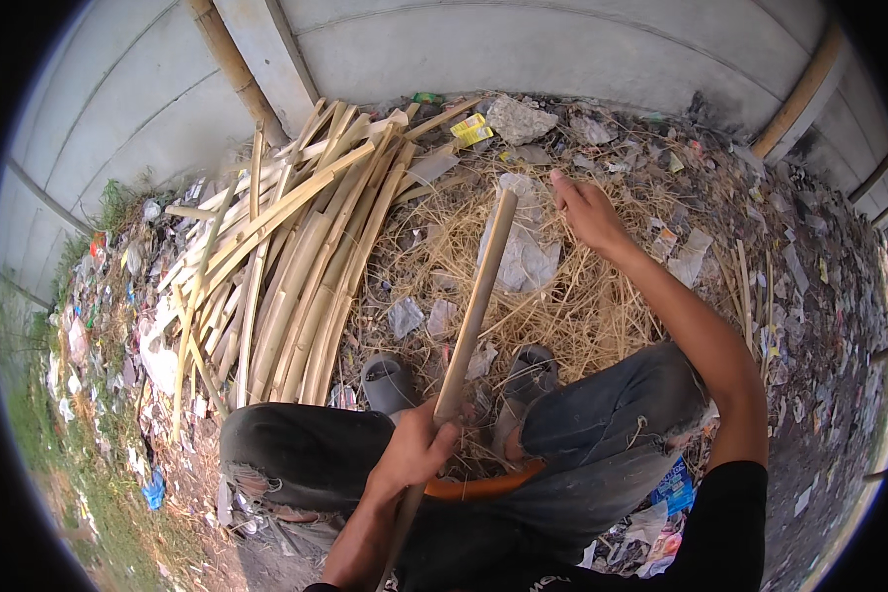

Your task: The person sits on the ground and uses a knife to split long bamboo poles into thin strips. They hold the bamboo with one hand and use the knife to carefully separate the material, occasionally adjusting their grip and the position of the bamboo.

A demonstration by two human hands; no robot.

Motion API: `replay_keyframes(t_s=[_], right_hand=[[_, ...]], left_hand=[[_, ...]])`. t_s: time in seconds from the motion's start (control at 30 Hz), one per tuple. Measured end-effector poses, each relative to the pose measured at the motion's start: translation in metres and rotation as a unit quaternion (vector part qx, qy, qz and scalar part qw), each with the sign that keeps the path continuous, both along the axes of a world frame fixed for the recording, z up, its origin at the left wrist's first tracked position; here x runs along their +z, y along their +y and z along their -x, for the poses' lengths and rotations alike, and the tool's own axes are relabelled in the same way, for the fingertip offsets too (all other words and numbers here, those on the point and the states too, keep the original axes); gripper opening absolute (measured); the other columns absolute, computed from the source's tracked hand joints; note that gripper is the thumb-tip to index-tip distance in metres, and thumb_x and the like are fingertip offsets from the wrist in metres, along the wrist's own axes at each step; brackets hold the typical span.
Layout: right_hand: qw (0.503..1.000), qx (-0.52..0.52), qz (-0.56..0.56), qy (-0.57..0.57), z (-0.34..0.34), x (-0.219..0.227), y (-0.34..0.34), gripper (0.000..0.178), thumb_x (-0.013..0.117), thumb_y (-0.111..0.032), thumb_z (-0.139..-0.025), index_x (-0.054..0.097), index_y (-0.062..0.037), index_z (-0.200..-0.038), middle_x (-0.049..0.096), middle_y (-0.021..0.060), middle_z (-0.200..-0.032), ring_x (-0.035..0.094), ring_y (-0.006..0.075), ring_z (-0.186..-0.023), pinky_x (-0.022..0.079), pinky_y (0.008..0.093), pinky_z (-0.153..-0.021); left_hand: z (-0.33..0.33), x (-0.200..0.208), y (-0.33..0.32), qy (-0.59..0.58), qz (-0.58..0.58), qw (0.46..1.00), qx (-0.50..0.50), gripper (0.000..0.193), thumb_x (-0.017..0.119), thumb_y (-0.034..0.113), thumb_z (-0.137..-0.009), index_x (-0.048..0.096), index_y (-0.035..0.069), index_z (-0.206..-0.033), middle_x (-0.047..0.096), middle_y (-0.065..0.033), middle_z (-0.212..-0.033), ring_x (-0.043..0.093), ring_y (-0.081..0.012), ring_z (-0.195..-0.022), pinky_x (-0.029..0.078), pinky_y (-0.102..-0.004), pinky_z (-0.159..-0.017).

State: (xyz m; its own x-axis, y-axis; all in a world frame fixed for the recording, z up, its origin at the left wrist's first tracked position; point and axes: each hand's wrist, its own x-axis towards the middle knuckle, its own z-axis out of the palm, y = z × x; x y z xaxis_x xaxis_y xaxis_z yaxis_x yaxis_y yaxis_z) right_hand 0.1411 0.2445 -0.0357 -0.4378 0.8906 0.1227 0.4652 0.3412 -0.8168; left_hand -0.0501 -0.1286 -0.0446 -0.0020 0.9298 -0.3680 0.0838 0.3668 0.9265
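Head view: left hand (416,449) grips 1 bamboo strip (476,306) slanting up over the knees, right hand (584,209) open past its tip; steady the strip low, I judge.

Long pale bamboo stick (474,306), slanted upward over straw, lower part apparently gripped.

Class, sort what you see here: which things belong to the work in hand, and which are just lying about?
In the work:
- bamboo strip, gripped by the left hand
- right hand, stretched out past the strip's far end
- pile of split bamboo
- straw-like shavings

Lying about:
- plastic scraps
- yellow packet
- concrete wall
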Motion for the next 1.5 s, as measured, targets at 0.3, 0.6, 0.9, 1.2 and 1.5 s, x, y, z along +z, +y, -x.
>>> replay_keyframes(t_s=[0.3, 0.6, 0.9, 1.2, 1.5], right_hand=[[0.969, 0.16, 0.186, 0.007, 0.045, 0.022, -0.073, 0.051, 0.065, -0.055, -0.094, 0.065, -0.0044, -0.086, 0.047, -0.0031, -0.062, 0.047, 0.0111, -0.059, 0.038, 0.0311, -0.057], [0.971, 0.011, 0.224, 0.087, 0.042, 0.027, -0.033, 0.048, 0.054, -0.049, -0.101, 0.058, -0.0028, -0.087, 0.045, -0.002, -0.059, 0.042, 0.01, -0.052, 0.036, 0.0313, -0.051], [0.991, 0.13, 0.026, -0.036, 0.009, 0.078, -0.061, 0.041, 0.05, -0.042, -0.106, 0.054, -0.0025, -0.114, 0.058, 0.0083, -0.07, 0.056, 0.0174, -0.063, 0.045, 0.0378, -0.061], [0.972, 0.159, -0.105, -0.139, 0.031, 0.075, -0.083, 0.042, 0.053, -0.039, -0.105, 0.063, -0.0011, -0.092, 0.058, 0.0181, -0.064, 0.059, 0.0351, -0.058, 0.044, 0.0472, -0.058], [0.954, 0.252, -0.089, -0.139, 0.037, 0.064, -0.12, 0.051, 0.049, -0.047, -0.104, 0.068, -0.001, -0.094, 0.059, 0.02, -0.062, 0.061, 0.041, -0.062, 0.046, 0.0511, -0.061]], left_hand=[[-0.004, 0.003, 0.015, 0.055, -0.02, 0.998, 0.02, 0.037, 0.055, 0.018, -0.093, 0.058, -0.002, -0.124, 0.064, -0.0074, -0.077, 0.062, -0.017, -0.069, 0.05, -0.0357, -0.064], [-0.012, 0.008, 0.009, -0.068, 0.005, 0.997, 0.031, 0.057, 0.062, 0.009, -0.093, 0.045, 0.0, -0.146, 0.06, -0.0067, -0.096, 0.06, -0.0184, -0.08, 0.047, -0.0336, -0.073], [-0.005, 0.013, 0.009, -0.16, -0.051, 0.981, 0.096, 0.064, 0.06, 0.001, -0.09, 0.042, -0.003, -0.151, 0.058, 0.0025, -0.075, 0.046, -0.0025, -0.051, 0.035, -0.0203, -0.046], [-0.006, 0.01, 0.011, -0.178, -0.049, 0.977, 0.11, 0.062, 0.059, -0.004, -0.086, 0.047, -0.006, -0.146, 0.061, 0.0008, -0.084, 0.048, -0.0025, -0.055, 0.035, -0.0211, -0.047], [-0.003, 0.015, 0.017, -0.171, -0.043, 0.976, 0.129, 0.067, 0.059, -0.005, -0.084, 0.046, -0.001, -0.15, 0.056, 0.0039, -0.067, 0.045, -0.0034, -0.047, 0.033, -0.021, -0.043]])
